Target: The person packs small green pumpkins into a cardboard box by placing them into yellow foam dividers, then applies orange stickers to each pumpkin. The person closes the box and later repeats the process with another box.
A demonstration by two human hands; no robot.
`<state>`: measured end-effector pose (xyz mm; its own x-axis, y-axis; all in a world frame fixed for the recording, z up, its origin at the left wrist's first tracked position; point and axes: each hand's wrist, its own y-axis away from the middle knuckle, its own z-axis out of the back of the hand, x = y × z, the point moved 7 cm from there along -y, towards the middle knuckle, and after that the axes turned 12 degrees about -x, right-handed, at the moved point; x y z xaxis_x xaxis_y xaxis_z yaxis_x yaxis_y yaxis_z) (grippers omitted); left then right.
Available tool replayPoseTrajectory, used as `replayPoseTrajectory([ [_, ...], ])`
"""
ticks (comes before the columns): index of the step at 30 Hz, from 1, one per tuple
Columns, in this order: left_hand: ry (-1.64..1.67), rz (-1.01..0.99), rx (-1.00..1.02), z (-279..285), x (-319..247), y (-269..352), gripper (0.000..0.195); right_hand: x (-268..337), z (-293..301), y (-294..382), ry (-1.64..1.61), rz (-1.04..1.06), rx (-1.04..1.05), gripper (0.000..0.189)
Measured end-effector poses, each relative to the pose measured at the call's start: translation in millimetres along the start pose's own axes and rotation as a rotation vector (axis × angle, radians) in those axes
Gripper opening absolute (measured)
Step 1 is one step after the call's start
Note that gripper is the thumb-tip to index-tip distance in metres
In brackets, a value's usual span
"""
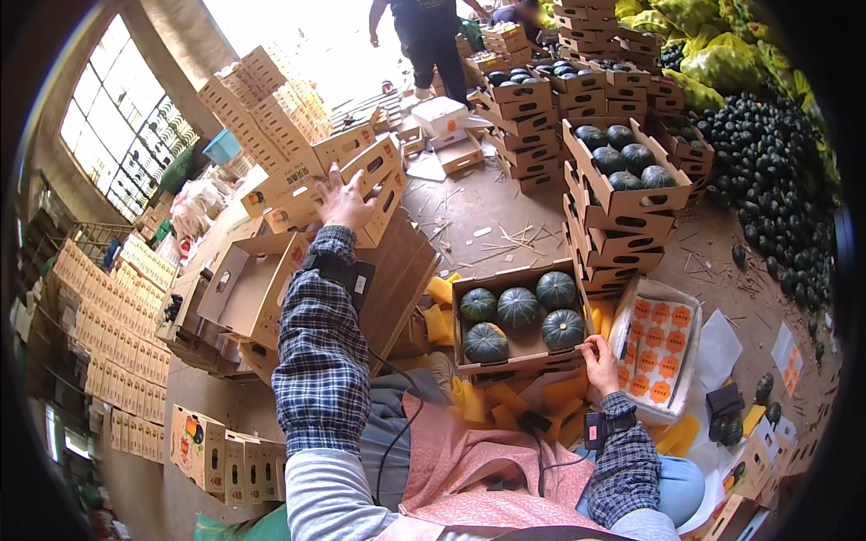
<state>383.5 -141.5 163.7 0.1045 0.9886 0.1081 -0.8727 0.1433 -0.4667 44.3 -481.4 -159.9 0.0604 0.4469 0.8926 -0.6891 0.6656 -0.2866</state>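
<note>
With fingers spread, my left hand (344, 203) reaches to a pile of cardboard boxes (369, 162) at the upper left; its fingertips are over their edges, and firm contact cannot be made out. In front of me an open cardboard box (521, 337) holds several dark green squashes (517, 308). The fingers of my right hand (601, 365) grip that box's near right corner. Beside this hand stands a white-lined container (687, 379) with sheets of orange stickers (655, 345). An empty open box (243, 284) lies tilted left of my left forearm.
Stacked boxes of squashes (626, 199) rise ahead on the right, near a large heap of squashes (764, 169). A person (433, 40) stands at the back. Yellow foam nets (514, 399) surround the near box. A cable (399, 433) crosses my lap.
</note>
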Motion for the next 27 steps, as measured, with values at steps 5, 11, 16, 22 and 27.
replayPoseTrajectory([
  [5,0.013,0.000,-0.037,-5,0,1,0.069,-2,-1,0,-0.029,-0.029,0.008,0.022],
  [11,0.026,0.007,-0.028,-4,3,1,0.068,2,-2,-1,-0.022,-0.014,0.013,0.023],
  [16,-0.027,-0.013,-0.112,-1,-3,1,0.072,-4,-1,-2,-0.037,-0.040,0.017,0.023],
  [22,-0.117,-0.063,-0.208,-5,-27,2,0.080,-2,-3,-3,-0.041,-0.032,0.025,0.021],
  [27,0.155,-0.221,-0.285,-6,-74,12,0.094,-5,-1,-3,-0.081,-0.072,0.021,0.019],
])
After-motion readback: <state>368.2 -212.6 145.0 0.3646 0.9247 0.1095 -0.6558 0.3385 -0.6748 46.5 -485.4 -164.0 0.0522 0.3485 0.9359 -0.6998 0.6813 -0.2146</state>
